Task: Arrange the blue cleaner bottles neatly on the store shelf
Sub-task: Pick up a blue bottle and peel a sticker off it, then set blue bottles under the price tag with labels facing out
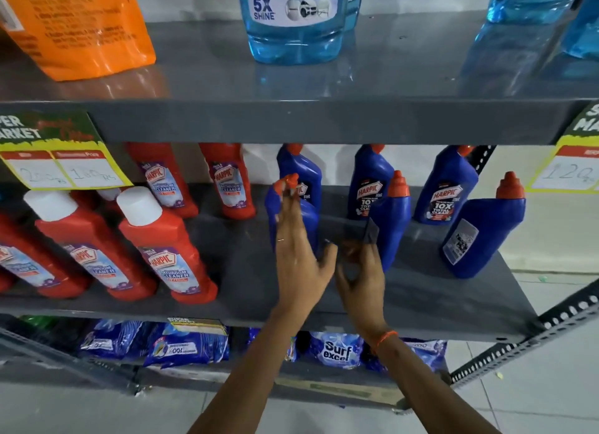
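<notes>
Several blue cleaner bottles with red caps stand on the right half of the grey middle shelf (246, 265). Three are at the back: one (303, 171), one (369, 181) and one (449, 187). In front, my left hand (296, 255) is wrapped over one blue bottle (311, 223), fingers up toward its cap and thumb to the right. My right hand (359, 278) hovers beside it with fingers curled apart, close to the base of another front bottle (393, 219). A further bottle (483, 236) stands at the right with its back label facing me.
Red bathroom cleaner bottles (165, 245) fill the shelf's left half. Pale blue glass cleaner bottles (295, 22) and an orange pouch (81, 25) stand on the upper shelf. Price tags (61, 161) hang from its edge. Detergent packs (337, 349) lie below. A perforated upright (525, 343) marks the right corner.
</notes>
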A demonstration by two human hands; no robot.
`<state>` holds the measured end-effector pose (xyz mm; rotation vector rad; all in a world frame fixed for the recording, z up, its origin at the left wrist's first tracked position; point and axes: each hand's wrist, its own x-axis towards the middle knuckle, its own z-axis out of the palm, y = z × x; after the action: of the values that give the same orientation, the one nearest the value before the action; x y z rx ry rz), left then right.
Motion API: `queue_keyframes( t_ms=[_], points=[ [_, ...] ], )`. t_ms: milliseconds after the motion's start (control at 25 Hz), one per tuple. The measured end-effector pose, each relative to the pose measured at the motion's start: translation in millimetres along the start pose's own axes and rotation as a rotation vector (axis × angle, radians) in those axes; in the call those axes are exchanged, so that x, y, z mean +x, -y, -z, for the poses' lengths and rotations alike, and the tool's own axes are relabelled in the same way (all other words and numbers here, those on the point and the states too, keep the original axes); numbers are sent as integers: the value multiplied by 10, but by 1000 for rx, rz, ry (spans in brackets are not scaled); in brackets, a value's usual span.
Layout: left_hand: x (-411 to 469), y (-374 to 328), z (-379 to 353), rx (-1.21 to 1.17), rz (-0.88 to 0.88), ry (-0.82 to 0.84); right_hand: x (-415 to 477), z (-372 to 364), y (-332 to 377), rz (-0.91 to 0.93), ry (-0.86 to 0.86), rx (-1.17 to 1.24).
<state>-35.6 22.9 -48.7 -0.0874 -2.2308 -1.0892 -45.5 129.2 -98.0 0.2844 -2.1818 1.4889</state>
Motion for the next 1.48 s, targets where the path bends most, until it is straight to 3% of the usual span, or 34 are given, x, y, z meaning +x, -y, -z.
queue_keyframes(
  t_ms=[120, 200, 400, 560, 680, 920, 1000, 1120, 1240, 1360, 1480],
  points=[
    [-42, -167, -283, -62, -96, 42, 4, 327, -96, 86, -90, -6],
    [-11, -230, -464, -118, -31, 88, 54, 477, -244, 28, -114, -43],
    [253, -370, -780, -287, 260, 296, 283, 724, -613, -260, 134, -16],
    [334, -363, -775, -282, 341, 398, 329, 679, -678, -291, 190, 21],
    [280, -453, -855, -238, 365, 312, 332, 648, -698, -285, 162, 7],
    [253, -673, -1145, 117, 422, -1, 343, 657, -723, -254, 194, 5],
    [339, -645, -1107, 102, 429, -30, 377, 693, -726, -256, 208, 65],
    [484, -561, -970, -58, 386, 50, 418, 791, -730, -300, 177, 229],
    [639, -553, -864, -260, 346, 171, 533, 908, -785, -277, 189, 237],
    [746, -592, -801, -414, 311, 322, 754, 1002, -848, -308, 316, 260],
    [810, -600, -780, -415, 274, 426, 904, 1064, -893, -395, 449, 310]
  ],
)
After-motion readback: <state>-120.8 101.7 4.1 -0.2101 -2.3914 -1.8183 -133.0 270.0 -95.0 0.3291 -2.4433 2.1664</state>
